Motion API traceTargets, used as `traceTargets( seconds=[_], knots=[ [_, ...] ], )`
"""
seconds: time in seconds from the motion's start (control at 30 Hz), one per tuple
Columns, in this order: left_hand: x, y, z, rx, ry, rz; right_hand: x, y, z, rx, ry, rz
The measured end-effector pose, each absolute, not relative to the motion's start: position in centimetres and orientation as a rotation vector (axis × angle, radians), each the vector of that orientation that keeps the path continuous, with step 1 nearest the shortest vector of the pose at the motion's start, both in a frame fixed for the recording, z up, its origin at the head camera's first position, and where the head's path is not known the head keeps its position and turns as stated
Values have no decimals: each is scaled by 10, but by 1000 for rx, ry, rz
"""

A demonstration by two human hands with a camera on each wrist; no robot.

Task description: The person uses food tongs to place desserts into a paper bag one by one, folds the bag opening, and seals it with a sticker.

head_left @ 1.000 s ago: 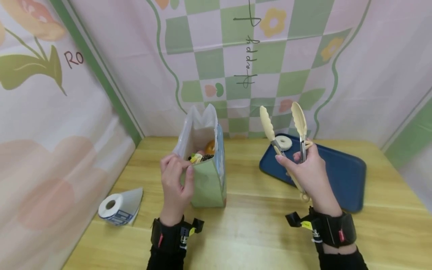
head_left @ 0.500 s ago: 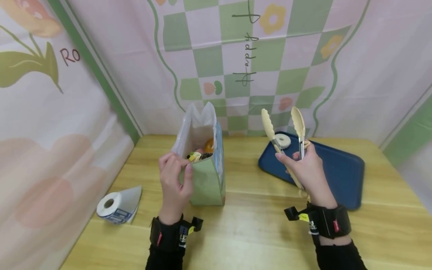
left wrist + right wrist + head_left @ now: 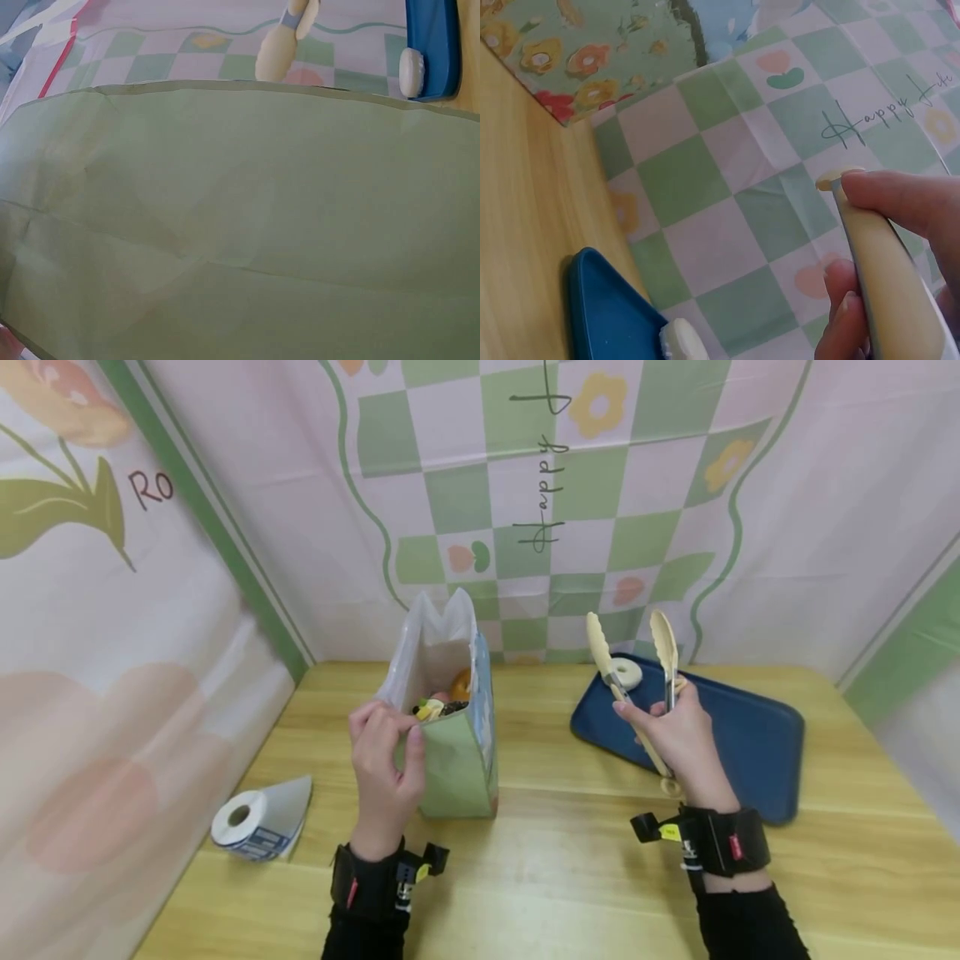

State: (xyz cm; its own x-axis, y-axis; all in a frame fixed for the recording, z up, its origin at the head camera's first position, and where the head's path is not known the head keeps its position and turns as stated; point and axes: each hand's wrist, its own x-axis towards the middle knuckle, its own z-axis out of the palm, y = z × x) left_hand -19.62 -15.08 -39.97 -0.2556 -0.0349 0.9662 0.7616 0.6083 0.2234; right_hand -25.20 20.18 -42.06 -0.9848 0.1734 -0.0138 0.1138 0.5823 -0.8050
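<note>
While left hand (image 3: 384, 760) is pinching paper bag (image 3: 457, 760) rim open, we are raising tongs (image 3: 637, 681) clenched in right hand (image 3: 678, 735), empty; bag holding pastries, white donut (image 3: 625, 673) remaining on blue tray (image 3: 750, 735).

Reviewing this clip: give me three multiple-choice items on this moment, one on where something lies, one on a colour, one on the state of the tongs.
1. Where does the white ring donut lie?
A. on the blue tray
B. inside the paper bag
C. beside the roll of tape

2. What colour is the near face of the paper bag?
A. red
B. green
C. black

3. How are the tongs held by the right hand?
A. tips apart, holding nothing
C. lying flat on the table
B. tips clamped on a donut

Answers: 1 A, the donut sits at the tray's far corner. 2 B, the face under the left hand, which pinches the bag's rim, is pale green. 3 A, the two tips point up with a gap between them and nothing in it.
</note>
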Motion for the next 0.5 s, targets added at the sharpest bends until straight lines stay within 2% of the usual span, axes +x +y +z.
traceTargets(
  seconds=[0.5],
  knots=[
    [-196, -151, -402, -598, -1684, -847, -261, 207, -438, -347, -2783, 1439]
  ],
)
